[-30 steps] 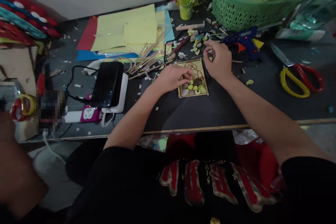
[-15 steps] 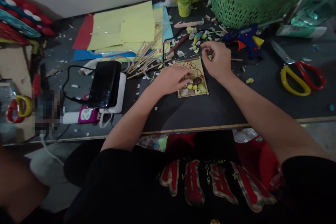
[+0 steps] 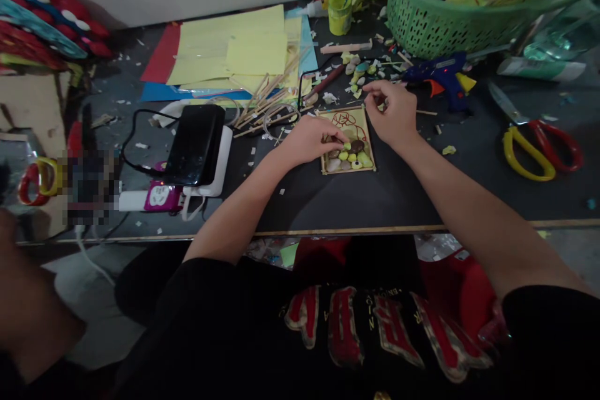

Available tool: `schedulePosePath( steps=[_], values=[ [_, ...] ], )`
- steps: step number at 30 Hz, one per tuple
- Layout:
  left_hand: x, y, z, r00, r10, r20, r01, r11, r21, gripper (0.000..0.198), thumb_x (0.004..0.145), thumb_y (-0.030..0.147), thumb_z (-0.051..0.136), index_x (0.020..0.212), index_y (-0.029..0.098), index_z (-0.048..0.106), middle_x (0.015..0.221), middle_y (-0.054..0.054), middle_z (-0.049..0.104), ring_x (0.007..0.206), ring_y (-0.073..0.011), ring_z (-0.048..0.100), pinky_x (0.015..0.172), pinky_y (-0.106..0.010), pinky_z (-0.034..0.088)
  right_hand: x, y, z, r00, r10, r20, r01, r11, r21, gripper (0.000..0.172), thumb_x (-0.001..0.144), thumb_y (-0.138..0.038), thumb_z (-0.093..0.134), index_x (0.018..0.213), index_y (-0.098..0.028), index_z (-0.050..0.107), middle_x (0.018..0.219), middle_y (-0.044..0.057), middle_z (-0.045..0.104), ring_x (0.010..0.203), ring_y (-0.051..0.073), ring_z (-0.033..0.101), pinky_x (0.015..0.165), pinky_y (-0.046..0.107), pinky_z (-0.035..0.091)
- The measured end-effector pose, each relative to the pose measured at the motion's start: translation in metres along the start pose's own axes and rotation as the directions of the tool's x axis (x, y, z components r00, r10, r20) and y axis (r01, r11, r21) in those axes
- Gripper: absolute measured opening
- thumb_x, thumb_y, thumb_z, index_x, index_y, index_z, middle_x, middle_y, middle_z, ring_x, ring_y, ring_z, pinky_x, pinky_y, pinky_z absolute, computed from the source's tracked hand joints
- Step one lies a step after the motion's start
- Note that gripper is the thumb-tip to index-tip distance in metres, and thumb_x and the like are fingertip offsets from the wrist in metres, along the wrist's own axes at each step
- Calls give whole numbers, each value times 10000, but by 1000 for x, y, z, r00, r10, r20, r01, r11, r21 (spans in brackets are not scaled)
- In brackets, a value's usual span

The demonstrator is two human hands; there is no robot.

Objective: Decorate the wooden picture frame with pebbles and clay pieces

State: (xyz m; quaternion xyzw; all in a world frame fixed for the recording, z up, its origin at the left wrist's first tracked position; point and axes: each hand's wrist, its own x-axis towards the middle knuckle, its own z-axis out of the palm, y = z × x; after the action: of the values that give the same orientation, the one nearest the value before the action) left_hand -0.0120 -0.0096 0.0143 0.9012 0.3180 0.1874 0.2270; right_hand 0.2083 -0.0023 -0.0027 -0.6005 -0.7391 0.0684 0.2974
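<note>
A small square frame edged with thin sticks lies flat on the dark table. Painted pebbles in yellow-green, brown and grey fill its lower part, and red looping lines run across its pale upper part. Over the frame's left side, my left hand is closed, its fingertips pinching a small yellow-green pebble among the others. My right hand is by the upper right corner with fingers curled and thumb near the index finger; whatever is between them is hidden.
Loose pebbles and scraps lie behind the frame, near a blue glue gun. Scissors lie to the right, a green basket behind. Sticks, paper sheets and a black phone are leftward. Another person's arm shows lower left.
My left fingers have drawn closer together at the yellow-green pebble. My right hand keeps nearly the same curled pose by the corner. The whole view has shifted slightly.
</note>
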Motion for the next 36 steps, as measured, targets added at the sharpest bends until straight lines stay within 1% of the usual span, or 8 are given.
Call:
schedulePosePath(
  steps=[4, 9, 12, 16, 24, 26, 31, 36],
  values=[
    [3, 1, -2, 1000, -5, 9, 5, 999, -33, 123, 860, 307, 659, 871, 245, 765, 847, -1, 771, 810, -141, 712, 795, -281, 522, 0, 1, 1, 1000, 12, -1, -12, 1000, -17, 379, 966, -320, 325, 1189, -207, 610, 1079, 126, 708, 967, 250, 652, 855, 401, 499],
    [5, 3, -5, 992, 118, 50, -120, 992, 29, 126, 885, 284, 625, 883, 231, 740, 1035, -21, 760, 1038, -184, 691, 954, -355, 514, 0, 5, 4, 1000, 16, -15, -16, 1000, 10, 371, 957, -318, 346, 1182, -211, 620, 1062, 110, 715, 954, 240, 651, 831, 389, 513],
    [4, 6, -6, 984, 133, 116, -141, 988, 66, 134, 893, 222, 594, 904, 230, 727, 986, -12, 762, 961, -171, 705, 872, -314, 523, 0, 4, 4, 999, -13, -40, 17, 997, 78, 349, 926, -302, 402, 1161, -194, 636, 1032, 94, 721, 921, 223, 655, 827, 371, 519],
    [1, 9, -7, 979, 125, 159, -146, 981, 129, 144, 887, 201, 587, 912, 243, 723, 896, 13, 759, 850, -147, 702, 762, -260, 498, -1, -1, 0, 999, -34, 42, 30, 996, 86, 352, 909, -321, 428, 1159, -203, 645, 1055, 102, 719, 917, 234, 651, 829, 389, 514],
    [2, -2, -11, 983, 135, 126, -151, 980, 126, 166, 877, 200, 598, 796, 240, 738, 812, 19, 745, 814, -135, 678, 790, -254, 484, -4, -3, -2, 992, -115, 45, 104, 976, 189, 358, 910, -365, 433, 1123, -201, 670, 970, 78, 713, 853, 199, 645, 814, 362, 502],
    [3, -2, -11, 980, 152, 126, -164, 982, 89, 184, 899, 210, 576, 837, 246, 746, 835, 21, 750, 827, -134, 680, 796, -253, 480, -4, -2, -1, 990, -124, 61, 111, 978, 176, 351, 912, -368, 434, 1111, -203, 672, 962, 72, 712, 846, 192, 645, 819, 353, 502],
    [1, 3, -13, 992, 85, 98, -92, 993, 68, 197, 925, 320, 580, 967, 231, 750, 928, -13, 757, 906, -161, 676, 815, -269, 468, -2, 2, 3, 982, -186, 38, 176, 967, 186, 328, 917, -371, 440, 1068, -198, 675, 926, 71, 707, 826, 195, 647, 835, 363, 508],
    [2, 4, -12, 977, 54, 205, -57, 998, 11, 200, 916, 353, 606, 905, 214, 748, 906, -12, 749, 869, -151, 670, 808, -259, 455, -2, 3, 4, 978, -202, 60, 187, 963, 194, 318, 914, -363, 445, 1055, -198, 677, 911, 76, 706, 831, 211, 648, 848, 386, 504]
  ],
)
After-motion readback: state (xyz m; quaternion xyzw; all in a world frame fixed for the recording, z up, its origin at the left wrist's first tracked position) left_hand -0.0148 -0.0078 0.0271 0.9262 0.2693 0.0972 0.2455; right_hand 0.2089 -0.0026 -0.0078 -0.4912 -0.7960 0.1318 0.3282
